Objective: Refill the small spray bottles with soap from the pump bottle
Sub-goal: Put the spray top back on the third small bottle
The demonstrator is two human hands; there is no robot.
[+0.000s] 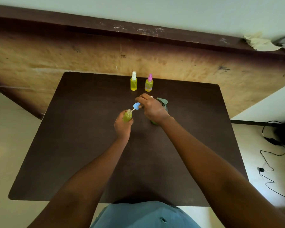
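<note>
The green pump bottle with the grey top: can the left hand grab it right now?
Probably not yet. The left hand grips the small open bottle of green soap, and the right hand, pinching the blue spray cap, sits in front of the green pump bottle.

I have both bare forearms stretched forward and converging. My left hand (pixel 123 125) curls its fingers (pixel 119 117) round the small open spray bottle (pixel 127 117). My right hand (pixel 152 108) is just right of that bottle and a little higher, knuckles up. It pinches the blue spray cap (pixel 136 106) by the bottle's mouth.
</note>
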